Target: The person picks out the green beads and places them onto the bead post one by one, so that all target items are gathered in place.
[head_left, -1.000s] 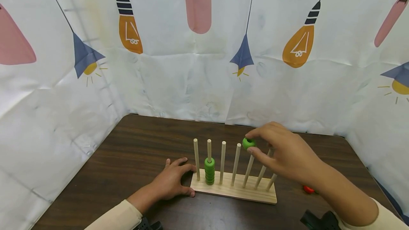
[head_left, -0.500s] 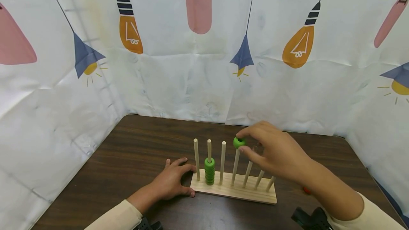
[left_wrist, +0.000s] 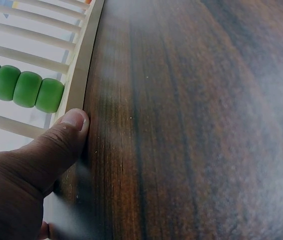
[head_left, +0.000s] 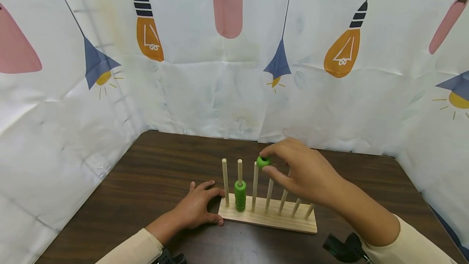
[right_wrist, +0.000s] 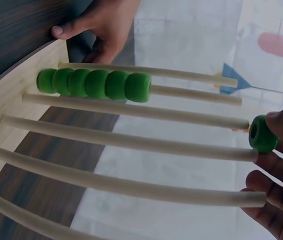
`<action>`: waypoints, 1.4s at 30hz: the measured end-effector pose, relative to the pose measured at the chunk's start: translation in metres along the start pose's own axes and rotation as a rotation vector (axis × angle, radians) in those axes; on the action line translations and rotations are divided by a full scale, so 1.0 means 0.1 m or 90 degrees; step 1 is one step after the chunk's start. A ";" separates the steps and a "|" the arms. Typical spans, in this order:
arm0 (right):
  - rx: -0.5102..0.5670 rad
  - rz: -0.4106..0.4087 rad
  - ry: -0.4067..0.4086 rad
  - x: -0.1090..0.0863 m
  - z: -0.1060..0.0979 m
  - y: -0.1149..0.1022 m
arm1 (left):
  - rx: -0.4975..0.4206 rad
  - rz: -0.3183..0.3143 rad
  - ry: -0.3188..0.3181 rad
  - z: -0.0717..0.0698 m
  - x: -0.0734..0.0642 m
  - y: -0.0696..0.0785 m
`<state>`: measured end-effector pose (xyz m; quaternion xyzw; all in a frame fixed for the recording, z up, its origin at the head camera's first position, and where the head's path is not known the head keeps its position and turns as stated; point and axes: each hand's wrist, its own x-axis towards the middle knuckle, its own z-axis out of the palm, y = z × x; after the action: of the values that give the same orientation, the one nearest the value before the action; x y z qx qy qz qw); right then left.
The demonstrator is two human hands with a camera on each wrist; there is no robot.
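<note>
My right hand (head_left: 300, 172) pinches a green bead (head_left: 264, 162) between thumb and fingertips, up at the tops of the pegs. In the right wrist view that bead (right_wrist: 264, 134) hovers just off the tip of the third peg, its hole showing. The wooden peg stand (head_left: 275, 220) has a row of upright pegs on a flat base. A stack of several green beads (head_left: 240, 196) sits on the second peg from the left; the other pegs bear none. My left hand (head_left: 199, 206) grips the base's left end, thumb (left_wrist: 74, 122) against its front edge.
The stand rests on a dark wood-grain table (head_left: 165, 162). Behind it hangs a white sheet (head_left: 201, 93) printed with lamps and bulbs. Each wrist wears a black device, such as the one by the right sleeve (head_left: 346, 249).
My right hand has carried the green bead leftward along the peg tops, from near the fifth peg to beside the third. The left hand and stand have stayed put.
</note>
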<state>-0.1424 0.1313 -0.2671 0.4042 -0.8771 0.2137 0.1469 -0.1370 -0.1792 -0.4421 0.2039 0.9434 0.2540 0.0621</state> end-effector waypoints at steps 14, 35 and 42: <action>0.011 0.007 -0.016 0.18 0.08 -0.08 | 0.004 0.001 0.005 0.00 0.02 -0.04; 0.025 0.025 -0.040 0.32 0.20 -0.19 | 0.001 0.008 0.000 0.01 0.01 -0.02; 0.016 0.034 -0.053 0.34 0.22 -0.20 | -0.005 0.007 0.000 0.01 0.01 -0.02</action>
<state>-0.1508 0.0868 -0.2666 0.3910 -0.8902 0.2117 0.0990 -0.1383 -0.1799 -0.4435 0.2085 0.9413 0.2584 0.0617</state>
